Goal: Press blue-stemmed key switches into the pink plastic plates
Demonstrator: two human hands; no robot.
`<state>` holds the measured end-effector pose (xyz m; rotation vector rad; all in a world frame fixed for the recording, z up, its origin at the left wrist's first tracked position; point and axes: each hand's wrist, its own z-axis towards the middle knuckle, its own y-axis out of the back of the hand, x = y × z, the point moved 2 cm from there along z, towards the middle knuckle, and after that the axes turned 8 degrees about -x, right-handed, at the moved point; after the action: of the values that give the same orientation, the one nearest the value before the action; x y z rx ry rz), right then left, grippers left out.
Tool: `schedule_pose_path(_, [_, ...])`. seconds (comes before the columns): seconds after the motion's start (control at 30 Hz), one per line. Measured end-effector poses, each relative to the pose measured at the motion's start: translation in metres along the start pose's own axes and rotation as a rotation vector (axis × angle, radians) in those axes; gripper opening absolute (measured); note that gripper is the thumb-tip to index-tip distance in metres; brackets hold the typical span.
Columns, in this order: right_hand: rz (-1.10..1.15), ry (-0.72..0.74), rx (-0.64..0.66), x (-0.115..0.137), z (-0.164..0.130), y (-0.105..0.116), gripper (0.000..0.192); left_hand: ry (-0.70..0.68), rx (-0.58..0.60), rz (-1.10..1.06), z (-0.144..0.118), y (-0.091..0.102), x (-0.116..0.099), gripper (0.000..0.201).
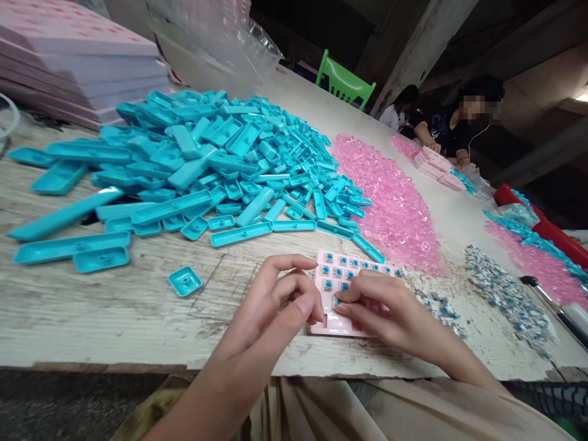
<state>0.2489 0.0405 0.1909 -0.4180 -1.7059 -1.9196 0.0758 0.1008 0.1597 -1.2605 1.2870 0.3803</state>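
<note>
A pink keyboard plate (335,326) lies at the table's front edge, with rows of blue-stemmed keyboard switches (327,285) set in it. My right hand (383,306) is over the plate. Its thumb and index finger are pinched on a switch in the lower left part, mostly covered by the fingertips. My left hand (285,300) rests at the plate's left side, fingers loosely bent and holding nothing I can see. Its index fingertip reaches the upper left corner. The right half of the plate is hidden beneath my right hand.
A big heap of turquoise keycaps (229,153) fills the left, with one loose keycap (184,280) nearer me. Clear pink keycaps (390,202) lie behind the plate. Loose switches (509,300) and a brush (551,306) lie right. Pink boxes (82,67) stand far left; two people sit beyond.
</note>
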Motion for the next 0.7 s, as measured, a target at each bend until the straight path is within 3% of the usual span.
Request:
schedule_pose_path(0.13, [-0.027, 0.049, -0.006, -0.002, -0.001, -0.003, 0.016, -0.018, 0.002, -0.028, 0.001, 0.000, 0.001, 0.018])
schedule_pose_path(0.57, [-0.091, -0.101, 0.169, 0.002, 0.011, 0.004, 0.021, -0.044, -0.006, 0.016, 0.001, 0.002, 0.007, 0.012])
schedule_pose_path(0.7, [-0.140, -0.066, 0.115, -0.003, -0.006, 0.004, 0.026, -0.090, -0.018, 0.044, 0.002, 0.001, 0.013, 0.015])
